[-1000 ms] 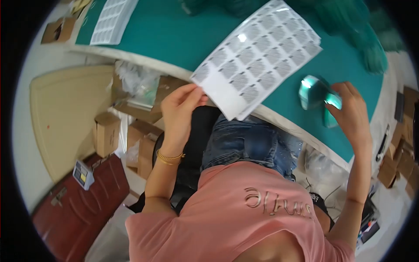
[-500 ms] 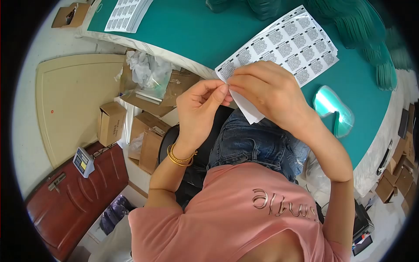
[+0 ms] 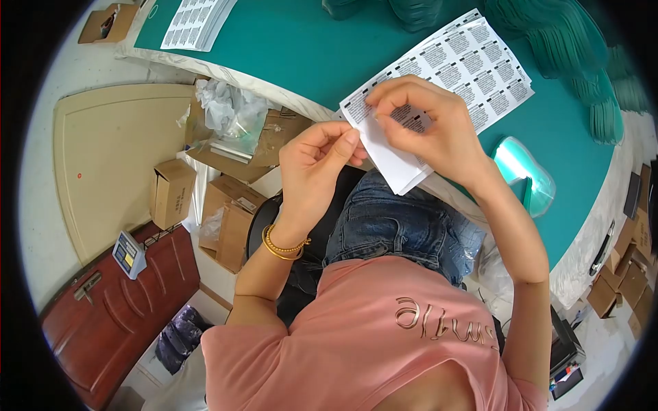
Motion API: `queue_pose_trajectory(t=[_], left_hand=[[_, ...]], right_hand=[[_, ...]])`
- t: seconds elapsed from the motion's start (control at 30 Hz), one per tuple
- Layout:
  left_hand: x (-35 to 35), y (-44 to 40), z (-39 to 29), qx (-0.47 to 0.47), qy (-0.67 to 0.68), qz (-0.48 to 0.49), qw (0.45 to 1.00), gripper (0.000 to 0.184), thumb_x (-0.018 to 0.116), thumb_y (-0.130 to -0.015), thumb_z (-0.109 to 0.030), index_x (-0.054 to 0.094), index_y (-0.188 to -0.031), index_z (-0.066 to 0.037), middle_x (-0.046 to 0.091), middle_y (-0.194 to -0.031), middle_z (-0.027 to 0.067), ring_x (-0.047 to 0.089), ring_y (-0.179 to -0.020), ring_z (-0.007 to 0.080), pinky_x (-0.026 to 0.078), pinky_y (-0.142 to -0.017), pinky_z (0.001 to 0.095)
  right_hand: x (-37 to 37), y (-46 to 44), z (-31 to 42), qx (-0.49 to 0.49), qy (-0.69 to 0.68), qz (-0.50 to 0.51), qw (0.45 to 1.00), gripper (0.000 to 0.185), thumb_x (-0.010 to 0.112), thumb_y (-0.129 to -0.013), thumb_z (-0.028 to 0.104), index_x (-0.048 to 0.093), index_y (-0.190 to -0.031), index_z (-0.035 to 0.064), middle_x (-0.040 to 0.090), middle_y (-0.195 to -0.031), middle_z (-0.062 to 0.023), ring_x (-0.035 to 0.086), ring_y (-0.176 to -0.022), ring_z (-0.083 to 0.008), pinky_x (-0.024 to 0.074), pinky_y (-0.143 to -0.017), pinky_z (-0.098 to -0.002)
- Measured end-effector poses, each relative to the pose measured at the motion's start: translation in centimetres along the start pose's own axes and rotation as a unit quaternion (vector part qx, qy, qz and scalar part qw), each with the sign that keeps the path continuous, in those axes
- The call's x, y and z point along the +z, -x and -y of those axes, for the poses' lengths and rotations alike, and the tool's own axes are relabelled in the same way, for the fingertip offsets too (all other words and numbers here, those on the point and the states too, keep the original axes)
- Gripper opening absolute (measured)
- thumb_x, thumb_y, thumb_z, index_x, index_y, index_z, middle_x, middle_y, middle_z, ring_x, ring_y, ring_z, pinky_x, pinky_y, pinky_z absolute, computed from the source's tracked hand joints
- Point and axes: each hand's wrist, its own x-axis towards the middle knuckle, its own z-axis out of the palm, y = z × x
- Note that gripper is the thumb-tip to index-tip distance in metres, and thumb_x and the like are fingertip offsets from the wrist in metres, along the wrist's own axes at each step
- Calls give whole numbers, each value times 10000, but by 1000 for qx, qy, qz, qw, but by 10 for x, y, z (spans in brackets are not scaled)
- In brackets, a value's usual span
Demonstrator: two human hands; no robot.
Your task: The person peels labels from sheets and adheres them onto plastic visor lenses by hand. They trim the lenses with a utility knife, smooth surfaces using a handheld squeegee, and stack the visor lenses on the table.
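Observation:
A stack of label sheets printed with rows of small black text lies on the green table. Its near end overhangs the table edge, where a blank white paper flap hangs down. My left hand pinches the sheet's near left edge between thumb and forefinger. Over the labels is my right hand, its fingers curled and the thumb slightly apart from the forefinger; no object shows between them. A shiny green, curved lens-shaped piece lies on the table, right of my right hand.
Another stack of label sheets lies at the far left of the table. Piles of green curved pieces stand at the back right. Below the table edge are open cardboard boxes and crumpled clear plastic.
My right hand has lifted up and away from my left fingertips, and its fingers have loosened. More of the white flap shows now. My left hand keeps its pinch.

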Motion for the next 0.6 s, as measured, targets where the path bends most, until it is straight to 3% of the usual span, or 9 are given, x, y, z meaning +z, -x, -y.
queue_pose_trajectory(t=[0.07, 0.13, 0.17, 0.33, 0.47, 0.57, 0.6], left_hand=[[1, 0, 1, 3, -5, -1, 1000, 167, 602, -930, -93, 637, -998, 56, 668, -828, 74, 634, -737, 103, 527, -682, 229], [3, 0, 1, 7, -10, -2, 1000, 170, 599, -933, -96, 636, -998, 56, 667, -827, 73, 633, -736, 103, 526, -683, 229], [4, 1, 0, 6, -21, -2, 1000, 173, 598, -934, -98, 635, -998, 58, 666, -830, 73, 631, -737, 103, 525, -685, 229], [10, 4, -4, 21, -51, -13, 998, 174, 591, -939, -102, 632, -998, 56, 660, -846, 67, 622, -745, 98, 519, -688, 227], [12, 6, -3, 64, -130, -21, 989, 165, 586, -942, -103, 628, -997, 47, 658, -859, 57, 618, -751, 95, 512, -688, 231], [15, 5, -4, 55, -122, -22, 991, 156, 584, -941, -98, 626, -989, 44, 658, -858, 62, 616, -749, 94, 508, -683, 233], [15, 5, -5, 41, -89, -20, 995, 151, 585, -938, -94, 625, -984, 44, 659, -857, 69, 614, -745, 93, 506, -677, 232]], right_hand=[[-3, 1, 1, -10, 18, 16, 1000, 109, 681, -789, 86, 641, -867, 23, 668, -942, -87, 653, -829, -261, 525, -702, -322], [-1, 3, 0, -100, 80, 16, 992, 90, 671, -803, 87, 654, -873, 33, 668, -920, -67, 654, -811, -262, 530, -679, -324], [-1, 3, 1, -100, 81, 16, 992, 90, 671, -803, 87, 654, -873, 33, 668, -920, -67, 654, -811, -262, 530, -679, -324], [-3, -1, 6, -208, 185, 22, 960, 104, 660, -744, 76, 623, -833, 34, 649, -846, -60, 640, -754, -258, 523, -626, -341], [-3, 0, 14, -208, 277, 50, 937, 131, 670, -709, 91, 598, -804, 37, 634, -810, -62, 635, -737, -251, 519, -615, -353], [0, -2, 6, -172, 232, 60, 955, 127, 679, -723, 88, 589, -794, 35, 633, -820, -65, 633, -731, -242, 518, -609, -329], [1, -2, 2, -121, 144, 52, 981, 112, 670, -735, 75, 592, -801, 30, 633, -830, -68, 630, -728, -222, 514, -618, -304]])
